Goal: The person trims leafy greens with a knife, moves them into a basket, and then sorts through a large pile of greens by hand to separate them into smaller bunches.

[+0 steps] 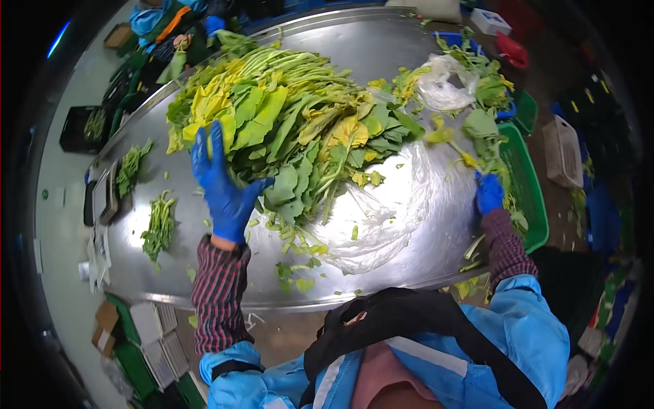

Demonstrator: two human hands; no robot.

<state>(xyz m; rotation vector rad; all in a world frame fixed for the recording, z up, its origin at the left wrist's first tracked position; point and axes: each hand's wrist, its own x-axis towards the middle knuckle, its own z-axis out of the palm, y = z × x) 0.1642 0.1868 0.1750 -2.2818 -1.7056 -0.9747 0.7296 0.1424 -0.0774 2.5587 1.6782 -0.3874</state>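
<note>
My left hand (225, 194), in a blue glove, is open with fingers spread against the near left side of a large heap of leafy greens (279, 116). The heap has long pale stalks and both green and yellowed leaves. My right hand (489, 193), also gloved in blue, has its fingers curled by the table's right edge, beside the green crate (535, 198). Leafy stalks and a yellow leaf (443, 133) lie close to its fingertips; whether it grips one is hidden. Clear plastic sheeting (375, 218) lies on the metal table (443, 238) between my hands.
A small bunch of greens (159, 225) and another bunch (131, 169) lie on the left. A blue crate (456, 39) with leaves and a clear plastic bag (446, 83) stands at the back right. Another person's blue-gloved hand (214, 24) shows across the table.
</note>
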